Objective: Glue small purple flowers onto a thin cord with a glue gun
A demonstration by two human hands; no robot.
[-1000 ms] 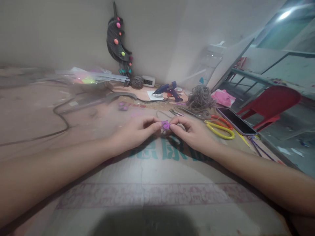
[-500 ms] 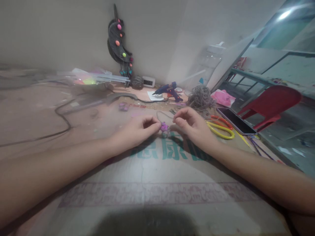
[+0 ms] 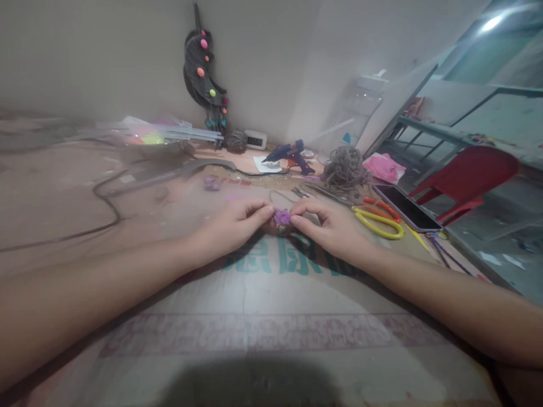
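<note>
A small purple crafted piece [image 3: 282,216] is pinched between both hands over the cardboard work surface [image 3: 263,294]. My left hand [image 3: 233,226] grips its left side with thumb and forefinger closed. My right hand [image 3: 328,225] pinches its right side, the other fingers curled. Both forearms rest low over the printed cardboard.
Yellow and orange scissors [image 3: 377,217] and a phone [image 3: 407,207] lie to the right. A ball of brown twine [image 3: 345,168], a blue glue gun [image 3: 288,154] and a black cable [image 3: 106,198] sit behind. A dark feathered hanging [image 3: 203,73] leans on the wall. A red chair [image 3: 470,175] stands right.
My right hand, which had lifted off the purple piece half a second ago, has come back and pinches it again. The left hand kept its hold.
</note>
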